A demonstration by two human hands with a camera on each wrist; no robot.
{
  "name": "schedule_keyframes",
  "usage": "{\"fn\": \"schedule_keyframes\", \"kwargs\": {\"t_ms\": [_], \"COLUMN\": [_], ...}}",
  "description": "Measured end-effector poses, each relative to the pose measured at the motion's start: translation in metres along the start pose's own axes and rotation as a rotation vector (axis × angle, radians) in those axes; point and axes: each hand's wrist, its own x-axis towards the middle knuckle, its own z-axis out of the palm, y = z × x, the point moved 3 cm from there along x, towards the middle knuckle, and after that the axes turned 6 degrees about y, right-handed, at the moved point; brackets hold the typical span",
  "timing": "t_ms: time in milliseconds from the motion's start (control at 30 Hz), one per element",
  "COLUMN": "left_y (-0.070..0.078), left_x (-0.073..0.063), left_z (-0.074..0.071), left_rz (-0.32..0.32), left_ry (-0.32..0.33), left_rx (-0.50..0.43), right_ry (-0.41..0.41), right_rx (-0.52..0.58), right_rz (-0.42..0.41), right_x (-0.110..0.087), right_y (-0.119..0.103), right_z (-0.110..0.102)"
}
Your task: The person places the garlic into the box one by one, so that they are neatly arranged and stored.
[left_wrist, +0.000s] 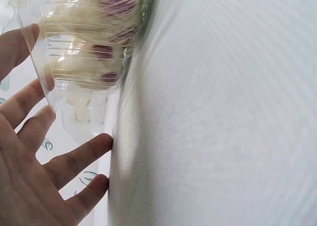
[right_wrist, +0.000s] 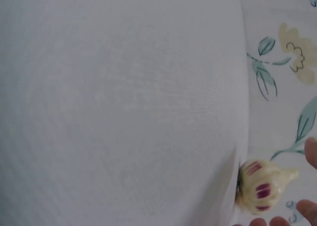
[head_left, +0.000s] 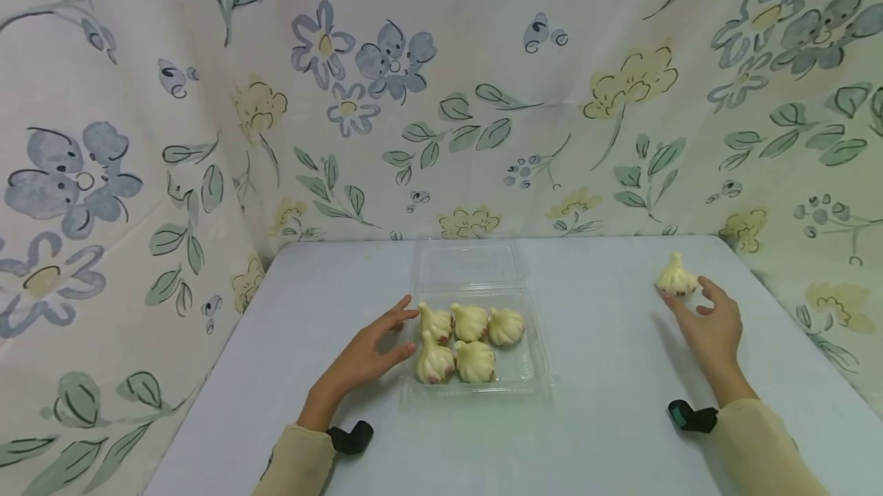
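A clear plastic clamshell box stands on the table with its lid folded back, several garlic bulbs inside. At its left side is my left hand, fingers spread and fairly straight, fingertips right at the rim. The left wrist view shows the box wall close by the fingers. Far to the right, a single garlic bulb stands upright on the table. My right hand is around its near side, thumb and fingers apart. In the right wrist view, gaps show between this bulb and the fingertips.
The white table ends at a back edge just behind the box lid. Floral cloth hangs behind and along the sides. A small black device is on the left wrist, another on the right.
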Motion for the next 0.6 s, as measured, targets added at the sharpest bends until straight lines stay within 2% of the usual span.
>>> {"fn": "schedule_keyframes", "kwargs": {"t_ms": [333, 600], "left_y": [0.001, 0.000], "left_x": [0.001, 0.001], "left_z": [0.000, 0.000], "left_rz": [-0.002, -0.002], "left_ry": [-0.004, -0.001], "left_rx": [0.005, 0.004], "right_ry": [-0.052, -0.092], "right_rx": [-0.016, -0.028], "right_rz": [0.036, 0.019], "right_x": [0.009, 0.018], "right_y": [0.007, 0.008], "right_z": [0.000, 0.003]}}
